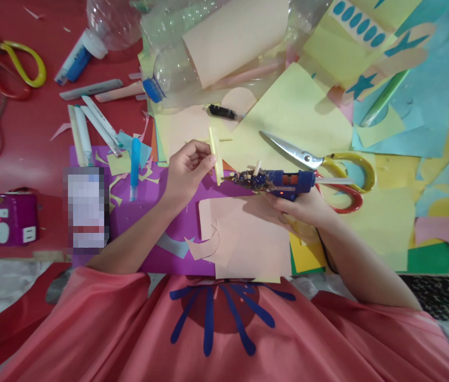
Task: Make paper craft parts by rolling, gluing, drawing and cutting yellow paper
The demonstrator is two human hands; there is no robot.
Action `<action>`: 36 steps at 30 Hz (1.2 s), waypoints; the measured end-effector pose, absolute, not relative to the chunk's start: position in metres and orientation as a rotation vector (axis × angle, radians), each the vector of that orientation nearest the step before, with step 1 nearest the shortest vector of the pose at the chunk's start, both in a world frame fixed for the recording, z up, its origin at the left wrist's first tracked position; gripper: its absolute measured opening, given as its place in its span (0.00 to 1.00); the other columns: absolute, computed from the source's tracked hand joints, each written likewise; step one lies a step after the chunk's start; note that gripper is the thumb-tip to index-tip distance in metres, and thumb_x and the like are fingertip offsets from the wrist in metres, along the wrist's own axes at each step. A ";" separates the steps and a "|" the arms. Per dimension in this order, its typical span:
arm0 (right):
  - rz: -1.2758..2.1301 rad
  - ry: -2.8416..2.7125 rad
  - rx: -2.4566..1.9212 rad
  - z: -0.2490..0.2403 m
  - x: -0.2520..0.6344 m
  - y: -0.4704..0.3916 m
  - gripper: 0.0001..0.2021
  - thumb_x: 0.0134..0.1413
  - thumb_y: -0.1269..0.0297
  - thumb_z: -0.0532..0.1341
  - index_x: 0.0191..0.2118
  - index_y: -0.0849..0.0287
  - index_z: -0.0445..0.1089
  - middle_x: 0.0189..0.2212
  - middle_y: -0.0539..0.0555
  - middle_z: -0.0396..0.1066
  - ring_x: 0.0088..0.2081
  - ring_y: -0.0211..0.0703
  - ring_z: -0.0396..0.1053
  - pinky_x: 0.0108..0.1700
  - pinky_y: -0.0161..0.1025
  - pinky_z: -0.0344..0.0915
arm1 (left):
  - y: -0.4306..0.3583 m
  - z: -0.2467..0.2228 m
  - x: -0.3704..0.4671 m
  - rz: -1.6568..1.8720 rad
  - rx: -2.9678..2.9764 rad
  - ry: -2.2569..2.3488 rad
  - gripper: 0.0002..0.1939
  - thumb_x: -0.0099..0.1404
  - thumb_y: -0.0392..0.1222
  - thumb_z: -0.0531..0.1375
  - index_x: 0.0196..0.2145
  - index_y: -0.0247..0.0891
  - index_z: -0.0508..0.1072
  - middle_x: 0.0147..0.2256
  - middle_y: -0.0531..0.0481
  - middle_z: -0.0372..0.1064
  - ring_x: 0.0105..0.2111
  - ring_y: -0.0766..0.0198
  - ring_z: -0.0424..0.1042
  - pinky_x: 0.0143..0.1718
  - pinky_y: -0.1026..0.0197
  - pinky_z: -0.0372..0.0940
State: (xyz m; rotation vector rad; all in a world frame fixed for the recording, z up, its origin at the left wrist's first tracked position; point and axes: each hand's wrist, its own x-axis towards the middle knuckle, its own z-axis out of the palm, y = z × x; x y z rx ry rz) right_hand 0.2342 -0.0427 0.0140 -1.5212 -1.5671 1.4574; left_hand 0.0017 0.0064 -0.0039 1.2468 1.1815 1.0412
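Note:
Between the thumb and fingers of my left hand is a narrow pale yellow paper strip, held roughly upright. My right hand is wrapped round the handle of a blue glue gun, which has a small red light showing. Its front end is crusted with dried glue and scraps, and the nozzle points left, right by the strip's lower end; whether they touch I cannot tell. A glue stick juts from the back of the gun. Beneath both hands lie a pale pink sheet and purple paper.
Large scissors with yellow and red handles lie just beyond my right hand. Plastic bottles and a rolled peach sheet fill the back. Markers, a phone and a purple power adapter are at left; coloured paper covers the right.

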 end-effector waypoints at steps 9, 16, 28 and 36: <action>1.506 -1.535 -1.485 0.014 0.233 -0.044 0.12 0.37 0.71 0.59 0.32 0.59 0.75 0.19 0.47 0.62 0.22 0.34 0.55 0.21 0.32 0.54 | 0.010 -0.007 0.001 1.134 1.274 1.107 0.15 0.56 0.50 0.68 0.28 0.38 0.70 0.22 0.57 0.68 0.21 0.74 0.68 0.23 0.69 0.64; 1.501 -1.485 -1.496 0.014 0.231 -0.046 0.13 0.37 0.71 0.60 0.33 0.59 0.77 0.19 0.47 0.62 0.22 0.34 0.56 0.20 0.32 0.55 | 0.011 -0.011 0.001 1.195 1.293 1.072 0.17 0.56 0.54 0.68 0.27 0.38 0.70 0.22 0.57 0.68 0.19 0.74 0.67 0.21 0.70 0.64; 1.767 -1.199 -1.430 0.025 0.257 -0.032 0.08 0.46 0.61 0.61 0.25 0.60 0.71 0.16 0.51 0.67 0.17 0.35 0.62 0.18 0.35 0.56 | 0.015 -0.018 0.001 1.329 1.182 1.032 0.19 0.54 0.57 0.69 0.28 0.40 0.71 0.20 0.59 0.65 0.18 0.75 0.65 0.21 0.70 0.65; 1.026 -0.624 -1.880 0.043 0.317 -0.027 0.02 0.47 0.69 0.59 0.28 0.59 0.70 0.26 0.59 0.71 0.22 0.37 0.63 0.23 0.40 0.54 | 0.011 -0.014 0.002 1.298 1.164 1.055 0.16 0.55 0.52 0.69 0.28 0.39 0.70 0.21 0.58 0.68 0.19 0.74 0.66 0.22 0.70 0.66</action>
